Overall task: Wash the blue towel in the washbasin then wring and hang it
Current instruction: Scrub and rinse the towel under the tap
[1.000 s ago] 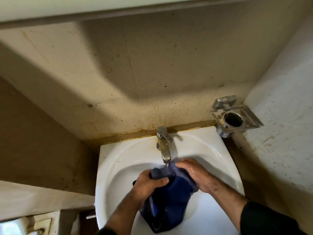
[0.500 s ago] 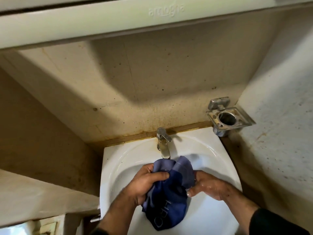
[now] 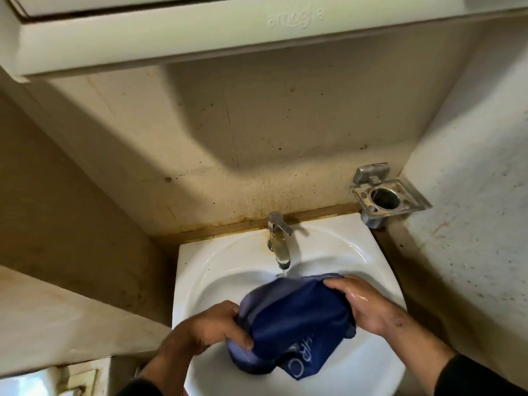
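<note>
- Towel (image 3: pixel 297 318): one, dark blue, bunched into a roll over the bowl of the basin (image 3: pixel 225 267). Its long axis runs from lower left to upper right, the upper end pointing toward the right hand. A flap with pale lettering hangs off the lower edge.
- Left hand (image 3: pixel 211 330): fingers curled round the lower-left end of the towel, gripping it.
- Right hand (image 3: pixel 363 304): wet, fingers wrapped over the upper-right end of the towel, gripping it. Two hands in all, both in dark sleeves.
- Tap (image 3: pixel 278 241): one, metal, at the back rim of the basin; a thin stream falls from its spout just above the towel's far edge.
- Holder (image 3: pixel 385 197): one, metal, with a round opening, fixed to the wall at the basin's right rear corner.
- Cabinet (image 3: pixel 200 32): one, pale, overhead, with raised lettering on its lower edge.
</note>
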